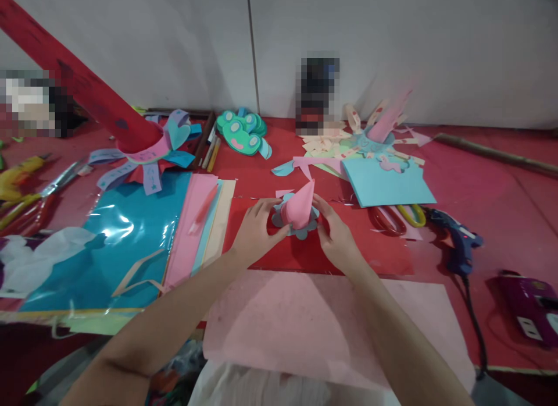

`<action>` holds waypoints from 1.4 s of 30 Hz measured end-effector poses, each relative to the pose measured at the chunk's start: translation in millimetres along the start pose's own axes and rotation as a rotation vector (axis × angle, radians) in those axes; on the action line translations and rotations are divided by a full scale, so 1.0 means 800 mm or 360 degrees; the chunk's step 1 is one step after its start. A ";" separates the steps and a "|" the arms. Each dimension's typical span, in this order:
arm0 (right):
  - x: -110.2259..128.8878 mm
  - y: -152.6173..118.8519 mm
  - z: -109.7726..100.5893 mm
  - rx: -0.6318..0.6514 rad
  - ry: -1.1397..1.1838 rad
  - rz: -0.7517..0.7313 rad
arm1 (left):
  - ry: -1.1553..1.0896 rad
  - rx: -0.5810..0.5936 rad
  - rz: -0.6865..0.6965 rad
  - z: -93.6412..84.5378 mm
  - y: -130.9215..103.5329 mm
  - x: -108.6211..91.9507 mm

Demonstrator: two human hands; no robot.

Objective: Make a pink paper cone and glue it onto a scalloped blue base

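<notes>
A pink paper cone [300,207] stands point up on a grey-blue scalloped paper base [300,234], over the red paper in front of me. My left hand [256,228] grips the base from the left, thumb at the near edge and fingers on the far side. From the right, my right hand [335,230] curves round the base, its fingertips at the edge beside the cone. Pink paper scraps [285,193] lie just behind the cone.
Pale pink paper [300,324] covers the near edge. To the right are a light blue card [387,185], scissors with yellow and red handles [410,214], a blue glue gun [460,243] and a purple box [529,307]. Blue plastic-covered sheets [131,243] lie left.
</notes>
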State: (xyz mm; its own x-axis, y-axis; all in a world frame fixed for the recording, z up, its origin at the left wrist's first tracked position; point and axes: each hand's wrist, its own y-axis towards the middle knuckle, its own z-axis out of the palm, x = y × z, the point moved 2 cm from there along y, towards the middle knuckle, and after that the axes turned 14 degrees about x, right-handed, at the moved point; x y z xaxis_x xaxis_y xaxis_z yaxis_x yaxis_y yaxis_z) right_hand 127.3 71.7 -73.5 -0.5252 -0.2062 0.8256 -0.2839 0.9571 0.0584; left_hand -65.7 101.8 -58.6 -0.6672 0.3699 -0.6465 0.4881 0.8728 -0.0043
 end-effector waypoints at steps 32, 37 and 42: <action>0.012 -0.002 0.005 0.0163 -0.0016 -0.0035 | 0.0030 0.0221 0.0091 0.015 0.003 0.010; 0.012 -0.002 0.006 0.0198 0.0009 -0.0025 | 0.0050 0.0225 0.0089 0.013 0.003 0.008; 0.015 -0.003 0.006 0.0191 0.0010 -0.0032 | 0.0073 0.0228 0.0062 0.012 0.003 0.007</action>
State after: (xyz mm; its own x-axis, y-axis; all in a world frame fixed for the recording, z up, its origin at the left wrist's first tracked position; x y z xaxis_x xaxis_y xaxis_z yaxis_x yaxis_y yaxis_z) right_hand 118.2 66.3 -66.6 -0.5135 -0.2236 0.8284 -0.3887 0.9213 0.0078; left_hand -62.6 103.0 -69.6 -0.6697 0.4197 -0.6126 0.5871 0.8044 -0.0909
